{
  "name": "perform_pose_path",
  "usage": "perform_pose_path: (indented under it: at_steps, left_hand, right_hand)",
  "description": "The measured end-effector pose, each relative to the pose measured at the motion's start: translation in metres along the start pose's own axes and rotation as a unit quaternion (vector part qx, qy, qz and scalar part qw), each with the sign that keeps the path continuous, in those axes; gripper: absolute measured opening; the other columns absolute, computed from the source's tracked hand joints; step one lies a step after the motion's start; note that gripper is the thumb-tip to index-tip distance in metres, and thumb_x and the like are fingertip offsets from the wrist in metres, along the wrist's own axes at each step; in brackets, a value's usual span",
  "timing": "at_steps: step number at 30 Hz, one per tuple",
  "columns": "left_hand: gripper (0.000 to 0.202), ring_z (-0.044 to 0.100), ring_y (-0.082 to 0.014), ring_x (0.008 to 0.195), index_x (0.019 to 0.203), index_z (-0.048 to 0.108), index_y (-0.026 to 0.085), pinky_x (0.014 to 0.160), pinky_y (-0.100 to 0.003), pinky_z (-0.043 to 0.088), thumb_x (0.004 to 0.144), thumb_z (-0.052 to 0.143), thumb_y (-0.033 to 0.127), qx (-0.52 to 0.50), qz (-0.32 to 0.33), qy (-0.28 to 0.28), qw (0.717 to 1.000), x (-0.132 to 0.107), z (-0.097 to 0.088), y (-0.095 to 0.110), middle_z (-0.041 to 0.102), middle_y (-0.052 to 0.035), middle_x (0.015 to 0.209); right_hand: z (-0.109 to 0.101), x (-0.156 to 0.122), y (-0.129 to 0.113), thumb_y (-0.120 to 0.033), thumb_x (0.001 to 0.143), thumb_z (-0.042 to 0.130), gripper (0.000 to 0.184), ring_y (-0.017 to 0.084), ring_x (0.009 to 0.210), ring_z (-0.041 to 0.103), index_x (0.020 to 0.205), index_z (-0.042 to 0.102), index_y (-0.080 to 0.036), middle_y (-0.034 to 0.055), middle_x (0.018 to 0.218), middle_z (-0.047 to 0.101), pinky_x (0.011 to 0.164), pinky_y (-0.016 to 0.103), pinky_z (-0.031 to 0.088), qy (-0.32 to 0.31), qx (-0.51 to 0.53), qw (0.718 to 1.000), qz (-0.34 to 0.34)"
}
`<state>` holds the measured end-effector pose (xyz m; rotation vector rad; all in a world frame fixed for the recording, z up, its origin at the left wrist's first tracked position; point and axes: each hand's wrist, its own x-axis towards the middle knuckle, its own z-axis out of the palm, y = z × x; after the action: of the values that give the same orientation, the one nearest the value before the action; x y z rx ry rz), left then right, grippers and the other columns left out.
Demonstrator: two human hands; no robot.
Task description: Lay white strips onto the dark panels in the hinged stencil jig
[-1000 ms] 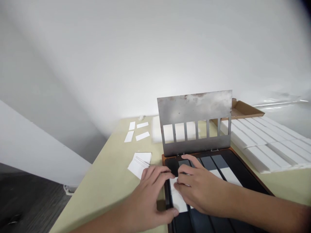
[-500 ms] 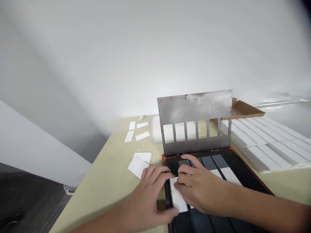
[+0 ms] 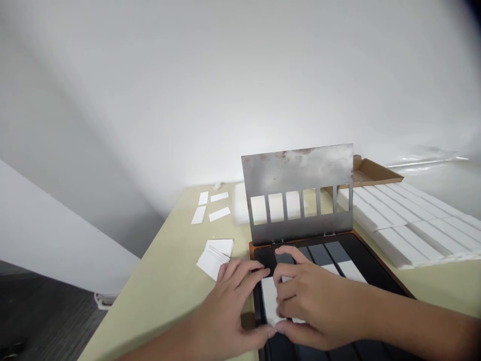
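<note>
A white card (image 3: 269, 299) lies at the left end of a row in a black slotted tray (image 3: 376, 273). My left hand (image 3: 236, 298) spans its left side, with the fingertips at the far corner and the thumb at the near corner. My right hand (image 3: 311, 301) arches over the row from the right. Its curled fingers press along the card's right edge, and its thumb meets the near end. Other white cards (image 3: 351, 271) in the row are partly covered by this hand. Hinged to the tray's back edge, a metal frame (image 3: 300, 173) with several rectangular windows stands upright.
Several loose white cards (image 3: 219, 214) lie at the table's far left. A small pile of cards (image 3: 215, 255) sits beside my left hand. To the right are rows of white stacks (image 3: 417, 220) and an open cardboard box (image 3: 379, 173). A white wall (image 3: 188, 90) rises behind the table.
My right thumb has come down to the card's near end, and its fingers have shifted slightly right. My left hand stays almost in place. The view has shifted a little.
</note>
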<state>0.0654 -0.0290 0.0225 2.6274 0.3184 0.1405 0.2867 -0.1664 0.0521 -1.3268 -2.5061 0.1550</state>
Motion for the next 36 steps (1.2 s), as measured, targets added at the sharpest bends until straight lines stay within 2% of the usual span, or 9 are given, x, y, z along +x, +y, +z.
perform_pose_path:
  at_steps: [4,7,15,21,27,29,32,34,36]
  left_hand:
    - [0.079,0.048,-0.0373,0.133,0.149,0.050,0.031,0.113,-0.061,0.039,0.078,0.085,0.036,0.013,0.018,0.013,1.000,-0.001,0.000,-0.001,0.054,-0.0100,0.147]
    - [0.077,0.051,-0.0372,0.130,0.147,0.054,0.030,0.111,-0.059,0.042,0.076,0.085,0.031,0.024,0.032,0.026,0.999,-0.001,0.000,-0.001,0.058,-0.0096,0.145]
    - [0.052,0.057,-0.0319,0.119,0.127,0.068,0.028,0.102,-0.048,0.043,0.078,0.082,0.023,0.049,0.123,0.074,0.988,0.000,-0.003,0.001,0.072,-0.0052,0.123]
    - [0.034,0.062,-0.0288,0.112,0.116,0.070,0.028,0.096,-0.045,0.042,0.085,0.075,0.015,0.064,0.179,0.066,0.980,0.001,-0.008,0.007,0.076,-0.0038,0.108]
    - [0.011,0.065,-0.0222,0.096,0.092,0.068,0.024,0.089,-0.041,0.042,0.096,0.064,0.014,0.057,0.208,0.076,0.973,0.001,-0.013,0.007,0.073,-0.0013,0.088]
    - [0.014,0.065,-0.0261,0.107,0.109,0.069,0.025,0.095,-0.043,0.043,0.096,0.066,0.020,0.062,0.198,0.064,0.976,0.000,-0.013,0.003,0.076,-0.0044,0.106]
    - [0.065,0.052,-0.0371,0.138,0.156,0.048,0.029,0.113,-0.054,0.037,0.096,0.073,0.039,0.089,0.184,0.008,0.979,-0.002,-0.012,-0.002,0.062,-0.0078,0.151]
    - [0.080,0.044,-0.0402,0.148,0.166,0.032,0.032,0.119,-0.059,0.031,0.098,0.070,0.049,0.104,0.183,-0.035,0.977,-0.002,-0.011,-0.004,0.051,-0.0065,0.163]
    - [0.078,0.042,-0.0398,0.151,0.168,0.029,0.032,0.122,-0.060,0.028,0.101,0.066,0.050,0.109,0.184,-0.057,0.975,-0.001,-0.011,-0.005,0.048,-0.0051,0.165]
  right_hand:
    - [-0.032,-0.002,0.000,-0.042,0.106,0.063,0.030,0.018,0.100,0.063,0.087,0.076,-0.022,-0.0026,0.075,0.072,0.127,0.049,0.011,0.040,0.037,0.997,0.051]
    - [-0.047,-0.009,-0.001,-0.039,0.107,0.061,0.027,0.018,0.101,0.064,0.089,0.075,-0.025,-0.0032,0.083,0.076,0.127,0.047,0.013,0.079,0.024,0.992,0.099]
    - [-0.010,-0.040,-0.005,-0.039,0.105,0.064,0.018,0.022,0.112,0.061,0.116,0.074,-0.029,-0.0012,0.110,0.078,0.123,0.052,0.017,0.046,0.002,0.984,0.173]
    - [0.001,-0.044,-0.003,-0.033,0.104,0.066,0.014,0.021,0.109,0.059,0.112,0.073,-0.025,-0.0017,0.103,0.078,0.123,0.052,0.016,0.036,0.010,0.986,0.164]
    - [0.008,-0.046,0.001,-0.029,0.102,0.067,0.012,0.020,0.105,0.061,0.110,0.075,-0.024,-0.0001,0.101,0.078,0.125,0.051,0.016,0.060,0.017,0.984,0.168]
    - [0.008,-0.047,0.001,-0.029,0.103,0.065,0.013,0.020,0.105,0.062,0.110,0.074,-0.024,0.0003,0.100,0.077,0.124,0.051,0.018,0.064,0.019,0.984,0.164]
    - [0.008,-0.046,0.001,-0.027,0.104,0.063,0.014,0.020,0.105,0.062,0.110,0.074,-0.023,0.0009,0.098,0.077,0.124,0.050,0.019,0.075,0.028,0.983,0.163]
    - [0.008,-0.046,0.001,-0.026,0.104,0.062,0.014,0.020,0.104,0.062,0.110,0.074,-0.023,0.0011,0.098,0.077,0.123,0.051,0.019,0.080,0.033,0.983,0.165]
    - [0.008,-0.046,0.001,-0.026,0.104,0.063,0.014,0.020,0.103,0.062,0.110,0.074,-0.023,0.0008,0.097,0.077,0.123,0.051,0.019,0.082,0.035,0.982,0.164]
